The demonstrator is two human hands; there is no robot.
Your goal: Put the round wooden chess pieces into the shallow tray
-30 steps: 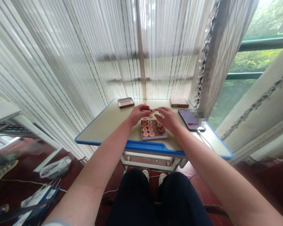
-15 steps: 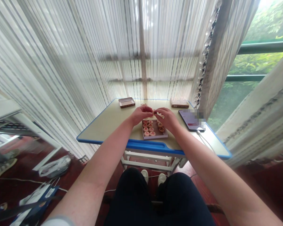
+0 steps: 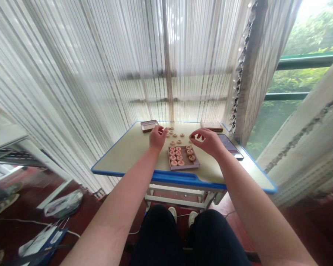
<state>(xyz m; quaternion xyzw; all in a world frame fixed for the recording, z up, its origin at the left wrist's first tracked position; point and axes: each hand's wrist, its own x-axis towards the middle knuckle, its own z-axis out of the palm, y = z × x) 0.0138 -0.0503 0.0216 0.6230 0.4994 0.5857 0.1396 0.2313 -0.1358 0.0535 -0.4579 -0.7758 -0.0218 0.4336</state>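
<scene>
My right hand (image 3: 207, 141) pinches a round wooden Chinese chess piece (image 3: 192, 137) with a dark character, above the table. Over the left part of the table, my left hand (image 3: 157, 137) has its fingers loosely curved and apart, with no piece visible in its grasp. It is close to several loose chess pieces (image 3: 175, 135) scattered between the hands. Nearer to me lies a shallow box (image 3: 185, 167). Red-marked pieces (image 3: 179, 157) fill two columns at its left, and dark-marked pieces (image 3: 190, 152) stand in a column along its right side.
A box lid (image 3: 149, 126) lies at the table's back left, a flat box (image 3: 212, 125) at the back right. A phone (image 3: 231, 146) rests to the right, partly behind my right hand. The table (image 3: 122, 155) has a blue edge; curtains hang behind it.
My hands were together above the box and have moved apart, left hand leftward, right hand rightward with a chess piece. More loose pieces now show between them. The view has shifted slightly.
</scene>
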